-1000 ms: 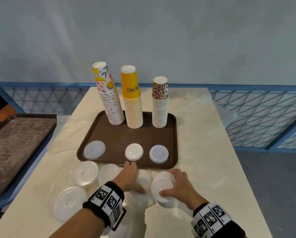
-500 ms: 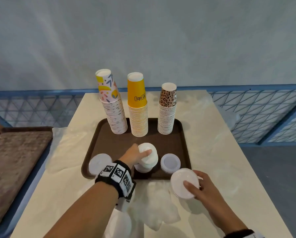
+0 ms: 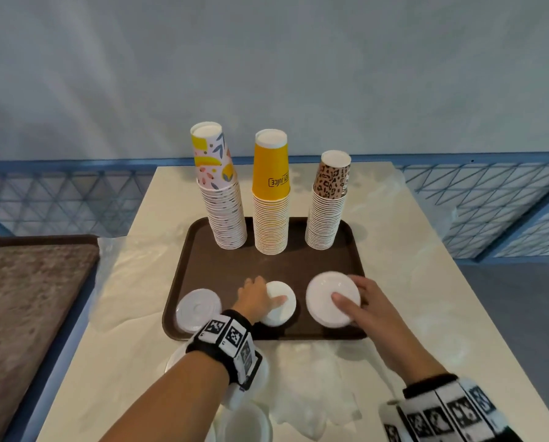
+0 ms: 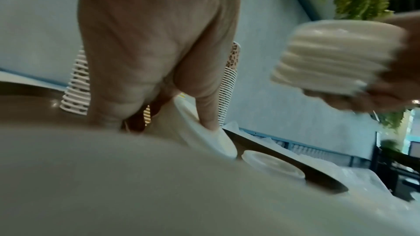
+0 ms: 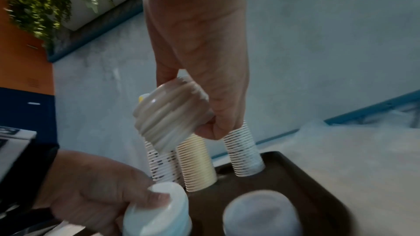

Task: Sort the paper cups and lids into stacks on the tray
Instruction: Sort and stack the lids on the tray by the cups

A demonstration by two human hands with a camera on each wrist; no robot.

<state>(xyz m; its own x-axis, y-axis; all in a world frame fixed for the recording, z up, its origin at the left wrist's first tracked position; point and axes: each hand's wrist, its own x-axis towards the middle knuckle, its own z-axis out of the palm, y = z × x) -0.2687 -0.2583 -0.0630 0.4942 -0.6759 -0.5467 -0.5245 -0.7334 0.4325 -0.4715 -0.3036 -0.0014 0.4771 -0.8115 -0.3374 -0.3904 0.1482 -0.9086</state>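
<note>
The left hand (image 3: 256, 298) curls round a stack of small white lids (image 3: 279, 303) standing on the near middle of the brown tray (image 3: 203, 250), thumb across the top lid and the other fingers wrapped behind. The right hand (image 3: 367, 309) grips a wider stack of lids (image 3: 327, 298), thumb (image 3: 343, 302) pressed on the top face and fingers round the far rim; the right wrist view shows this stack (image 5: 172, 114) held clear above a lid pile (image 5: 259, 213) lying on the tray just beneath the fingertips. Left of the left hand's knuckles a flat clear lid (image 3: 198, 309) lies at the tray's near corner. Beyond both sets of fingertips three upturned cup stacks stand in a row along the tray's far side: the floral cups (image 3: 222, 199), the yellow cups (image 3: 271, 199) and the leopard-print cups (image 3: 327, 205). Behind the left wrist, more white lids (image 3: 247, 422) rest on the pale table (image 3: 426, 282), beside crumpled clear plastic (image 3: 317, 400)
</note>
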